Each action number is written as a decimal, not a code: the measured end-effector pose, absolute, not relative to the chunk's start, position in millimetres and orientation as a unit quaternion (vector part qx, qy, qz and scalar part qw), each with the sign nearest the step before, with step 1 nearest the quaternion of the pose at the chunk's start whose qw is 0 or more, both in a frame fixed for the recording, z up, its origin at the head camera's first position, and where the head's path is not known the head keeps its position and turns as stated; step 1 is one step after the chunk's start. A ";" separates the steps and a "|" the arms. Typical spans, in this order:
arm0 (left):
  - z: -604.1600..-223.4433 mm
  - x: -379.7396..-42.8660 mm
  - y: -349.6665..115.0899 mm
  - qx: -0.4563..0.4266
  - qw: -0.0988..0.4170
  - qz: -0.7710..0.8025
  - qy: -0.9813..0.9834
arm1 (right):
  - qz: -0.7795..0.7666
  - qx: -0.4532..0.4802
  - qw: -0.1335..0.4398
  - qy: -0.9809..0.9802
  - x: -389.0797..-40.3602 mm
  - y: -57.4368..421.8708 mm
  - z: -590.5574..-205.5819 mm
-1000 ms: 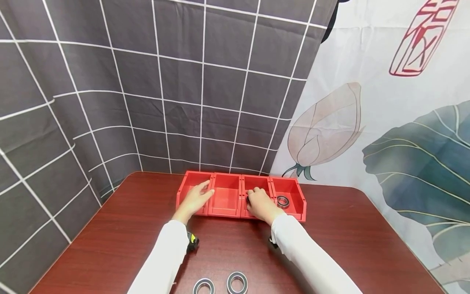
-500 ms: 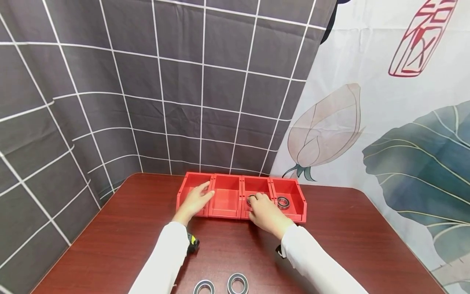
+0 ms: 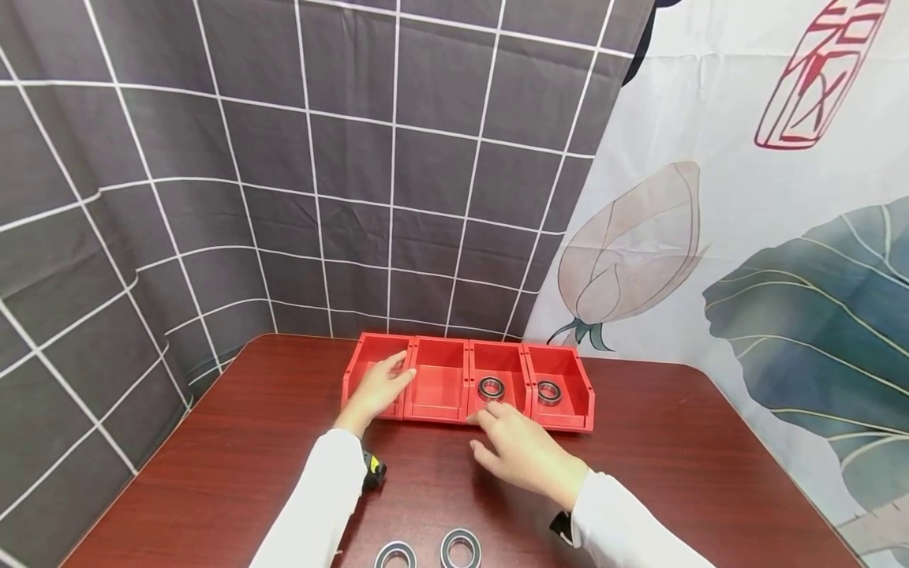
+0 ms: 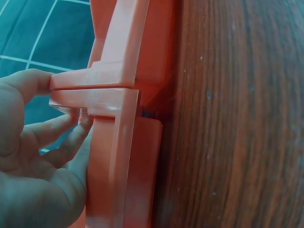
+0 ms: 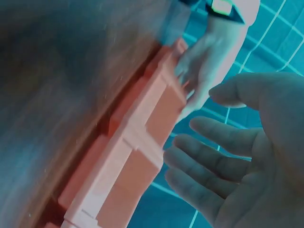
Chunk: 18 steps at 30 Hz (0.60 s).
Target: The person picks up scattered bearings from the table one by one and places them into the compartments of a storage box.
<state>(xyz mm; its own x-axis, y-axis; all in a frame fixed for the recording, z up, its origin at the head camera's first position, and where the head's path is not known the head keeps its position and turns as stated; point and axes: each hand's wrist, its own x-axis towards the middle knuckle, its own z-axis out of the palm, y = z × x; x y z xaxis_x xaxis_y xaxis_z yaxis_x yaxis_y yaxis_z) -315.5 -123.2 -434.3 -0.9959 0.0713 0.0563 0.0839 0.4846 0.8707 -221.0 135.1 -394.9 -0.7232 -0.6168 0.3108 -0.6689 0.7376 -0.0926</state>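
Observation:
Four-sided red bins (image 3: 438, 409) stand joined in a row at the back of the table. My left hand (image 3: 376, 390) holds the double wall between the two leftmost bins; in the left wrist view its thumb (image 4: 34, 83) lies on one side and the fingers on the other. A ball bearing (image 3: 482, 393) lies flat in the third bin from the left, and a second bearing (image 3: 541, 397) lies in the rightmost bin. My right hand (image 3: 529, 450) is just in front of the third bin, fingers spread and relaxed, holding nothing.
Two more bearings, a left one (image 3: 395, 544) and a right one (image 3: 445, 550), lie on the brown wooden table (image 3: 675, 457) near its front edge. A dark gridded cloth (image 3: 341, 221) hangs behind the bins, with a printed white cloth (image 3: 724, 95) to the right.
My right hand has let go of a bearing in the third bin and drawn back toward the front right, its fingers opening. The left hand has stayed in place.

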 end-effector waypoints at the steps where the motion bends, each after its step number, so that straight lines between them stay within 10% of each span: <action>1: -434.2 -315.3 -123.5 -0.045 0.006 -0.506 -0.861 | 0.099 0.357 0.126 -0.920 -217.7 134.7 -395.1; 18: -432.5 -313.7 -123.7 -0.038 0.000 -0.501 -0.864 | 0.111 0.449 0.059 -0.885 -183.1 133.5 -415.8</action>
<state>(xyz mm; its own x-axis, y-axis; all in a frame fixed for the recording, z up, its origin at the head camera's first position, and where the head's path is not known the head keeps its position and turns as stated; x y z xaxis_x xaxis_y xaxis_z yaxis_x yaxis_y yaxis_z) -313.7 -123.7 -432.5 -0.9972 0.0650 0.0375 0.0648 0.4946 0.8667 -183.1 133.5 -415.8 -0.5907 -0.7807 0.2039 -0.8069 0.5727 -0.1446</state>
